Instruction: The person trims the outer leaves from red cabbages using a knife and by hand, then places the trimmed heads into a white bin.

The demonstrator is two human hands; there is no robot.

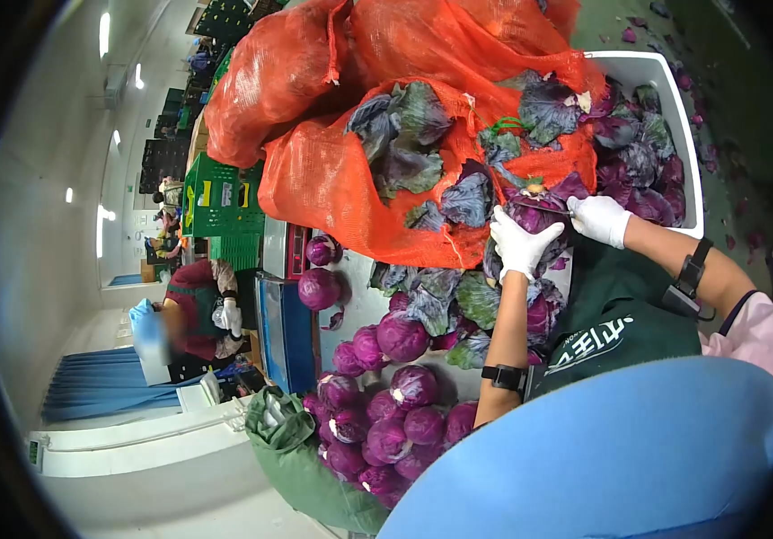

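Note:
My right hand [600, 220], in a white glove, is closed around a knife whose thin blade [552, 209] lies across a red cabbage [530, 216] near its pale stem end. Also gloved in white, my left hand [523, 244] grips the same cabbage from the near side, thumb apart from the fingers. The knife's handle is hidden in my right hand. Loose dark outer leaves [469, 199] surround the cabbage, some on an orange-red mesh sack [332, 193].
A white bin [693, 171] of cabbage leaves stands beside my right arm. Several trimmed cabbages [386, 440] are heaped at the bottom, by a green sack [301, 467]. Green crates [216, 198] and a co-worker [198, 310] are at the left. More full mesh sacks [278, 81] lie above.

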